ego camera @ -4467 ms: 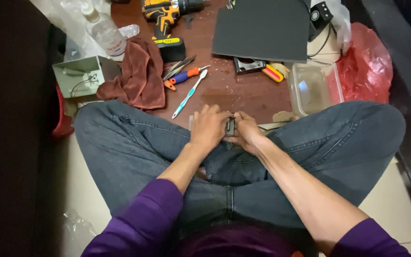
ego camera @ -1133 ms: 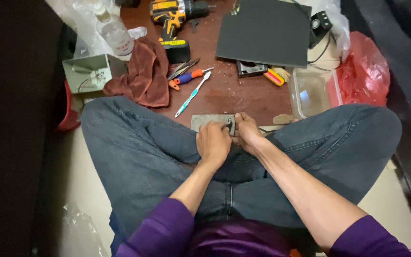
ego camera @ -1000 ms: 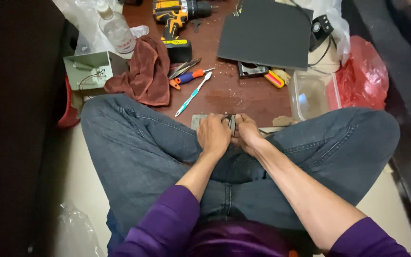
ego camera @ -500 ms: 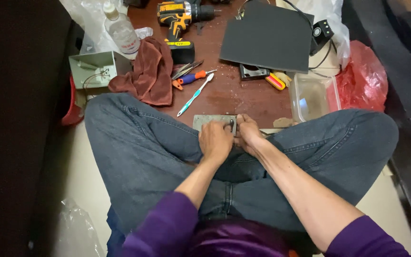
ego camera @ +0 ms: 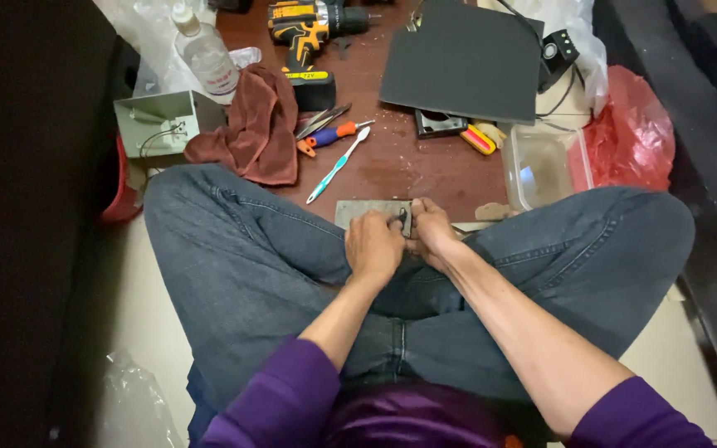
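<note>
Both forearms reach forward over the crossed legs, and the hands meet at the near edge of the brown tabletop. The left hand [ego camera: 373,245] and right hand [ego camera: 430,232] are curled, fingers pinched on the near end of a flat grey metal plate [ego camera: 364,210]. Beyond it lies a toothbrush [ego camera: 338,164].

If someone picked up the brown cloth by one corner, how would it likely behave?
The brown cloth lies crumpled in soft folds, so it would probably hang limp rather than hold its shape. It looks thin, so likely light. One edge lies against the grey box and it sits close to the drill, so dragging it might nudge what it touches.
</note>
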